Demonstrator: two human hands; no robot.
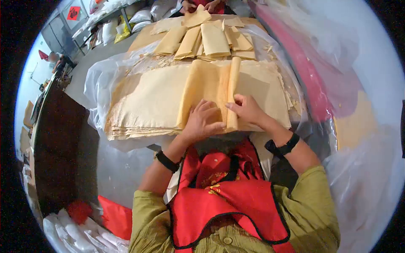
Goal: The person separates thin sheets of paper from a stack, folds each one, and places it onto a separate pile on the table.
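Note:
A wide stack of thin, pale yellow pancake-like sheets lies before me. On top of it is a partly folded thin yellow sheet, its left edge turned over and its right side raised in a narrow upright fold. My left hand rests on the near left part of this sheet, fingers stretched and palm down. At the fold, my right hand grips the near end between thumb and curled fingers. Beyond the stack sits a pile of folded sheets.
Clear plastic film and crumbs surround the stack. Across the table, another person's hands hold a sheet. A pink strip under plastic runs along the right. White bags lie at the lower left, and a dark brown panel stands left.

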